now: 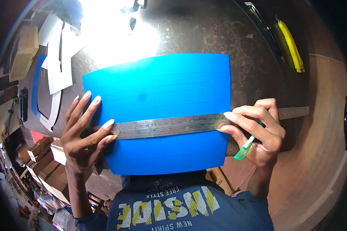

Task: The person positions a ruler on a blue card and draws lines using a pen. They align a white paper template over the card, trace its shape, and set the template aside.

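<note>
A bright blue sheet (173,88) with thin ruled lines lies on the dark table. A long steel ruler (162,128) crosses its lower half and sticks out past the right edge. My left hand (85,131) grips the ruler's left part between thumb and index finger, while its other fingers spread onto the sheet's left edge. On the right side, my right hand (260,129) pinches the ruler near the sheet's edge with thumb and fingertips. A pen with a green end (243,151) is tucked in that same hand, slanting down from the fingers.
A yellow cutter knife (291,46) and a dark pen (258,15) lie at the far right. White paper pieces (61,69) and a blue curved strip (37,84) are at the left, by a wooden block (25,52). Cardboard boxes (50,173) stand below left. Glare whitens the far table.
</note>
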Motion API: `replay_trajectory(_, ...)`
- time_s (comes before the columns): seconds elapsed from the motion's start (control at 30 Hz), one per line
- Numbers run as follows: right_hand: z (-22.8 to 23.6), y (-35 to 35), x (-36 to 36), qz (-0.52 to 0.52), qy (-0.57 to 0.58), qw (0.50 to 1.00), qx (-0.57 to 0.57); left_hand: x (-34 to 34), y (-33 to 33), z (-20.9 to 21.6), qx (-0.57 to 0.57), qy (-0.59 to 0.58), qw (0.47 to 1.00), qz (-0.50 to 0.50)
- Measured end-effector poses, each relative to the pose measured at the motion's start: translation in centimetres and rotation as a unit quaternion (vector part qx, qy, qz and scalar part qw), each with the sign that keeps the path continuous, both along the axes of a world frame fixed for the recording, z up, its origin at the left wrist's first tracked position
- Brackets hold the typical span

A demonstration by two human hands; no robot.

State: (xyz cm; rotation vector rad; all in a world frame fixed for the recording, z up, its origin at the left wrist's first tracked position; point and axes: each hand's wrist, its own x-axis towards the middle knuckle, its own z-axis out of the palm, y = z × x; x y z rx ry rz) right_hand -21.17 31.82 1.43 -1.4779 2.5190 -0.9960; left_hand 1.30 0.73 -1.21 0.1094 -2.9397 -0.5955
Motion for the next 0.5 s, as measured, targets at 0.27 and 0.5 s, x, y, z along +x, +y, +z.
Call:
replay_trajectory(0.27, 1.3, 0.0, -0.5, 0.019, 0.032, 0.998, 0.044, -1.3, 0.2, 0.3, 0.040, 0.014, 0.999, -0.013)
replay_trajectory(0.5, 1.0, -0.3, -0.1, 0.030, 0.039, 0.998, 0.046, -0.3, 0.3, 0.1, 0.053, 0.014, 0.998, 0.010)
